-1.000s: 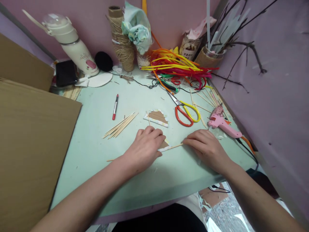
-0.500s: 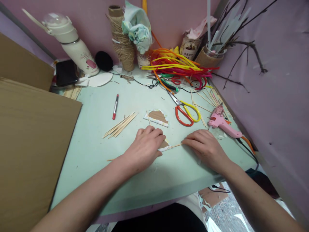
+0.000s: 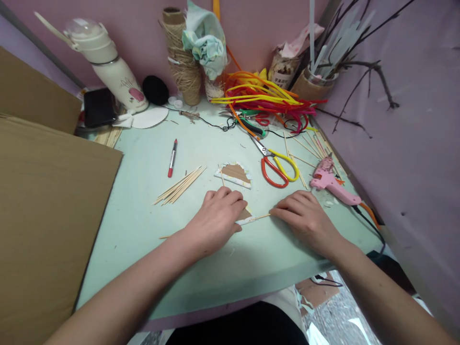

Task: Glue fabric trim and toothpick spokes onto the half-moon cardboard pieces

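My left hand (image 3: 217, 219) is closed over a small cardboard piece (image 3: 246, 216) with a patterned fabric edge, holding it against the table; most of the piece is hidden under the fingers. From its right corner runs a thin wooden stick (image 3: 263, 216). The far end of that stick is pinched by the fingertips of my right hand (image 3: 305, 218). Just beyond my left hand lies a second fabric-edged cardboard piece (image 3: 235, 171), roughly a half-round, with another thin stick (image 3: 221, 175) at its left side.
Left of the hands lie a bundle of wooden sticks (image 3: 180, 187) and a red-and-grey marker (image 3: 173, 158). Scissors (image 3: 275, 167) and a pink glue gun (image 3: 334, 184) lie to the right. Tall cardboard (image 3: 46, 215) borders the left side; a bottle (image 3: 118, 79) and twine roll (image 3: 183, 62) stand behind.
Almost nothing differs. My right hand has shifted very slightly away from me and to the left, still pinching the stick; my left hand stays put on the cardboard piece.
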{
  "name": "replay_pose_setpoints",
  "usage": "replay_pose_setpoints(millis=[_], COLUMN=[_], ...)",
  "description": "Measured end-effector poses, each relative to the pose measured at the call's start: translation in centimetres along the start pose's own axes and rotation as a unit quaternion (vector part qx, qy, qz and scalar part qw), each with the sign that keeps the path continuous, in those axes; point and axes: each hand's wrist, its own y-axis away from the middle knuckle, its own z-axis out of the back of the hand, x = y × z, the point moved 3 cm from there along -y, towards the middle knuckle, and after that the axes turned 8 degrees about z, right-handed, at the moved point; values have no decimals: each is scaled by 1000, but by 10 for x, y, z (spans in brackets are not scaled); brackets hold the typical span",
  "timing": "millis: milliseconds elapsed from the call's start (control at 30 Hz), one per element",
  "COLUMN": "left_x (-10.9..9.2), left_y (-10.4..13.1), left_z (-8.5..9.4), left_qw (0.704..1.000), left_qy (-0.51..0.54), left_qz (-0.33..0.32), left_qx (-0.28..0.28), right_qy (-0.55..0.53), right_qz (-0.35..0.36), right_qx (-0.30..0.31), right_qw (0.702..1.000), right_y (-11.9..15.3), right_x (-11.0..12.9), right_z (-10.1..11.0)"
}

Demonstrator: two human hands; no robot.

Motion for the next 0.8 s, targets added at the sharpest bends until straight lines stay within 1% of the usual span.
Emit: replay_pose_setpoints(millis=[433,800], left_x=[1,-1], left_y=[0,0], left_z=[-2,1], left_qw=[1000,1000], left_qy=[-8,-8], left_qz=[-5,3], left_qx=[-6,4], right_qy=[7,7], right_qz=[17,15], right_qx=[7,23], right_qw=[1000,1000], right_y=[-2,-3], right_x=[1,1], right_z=[0,0])
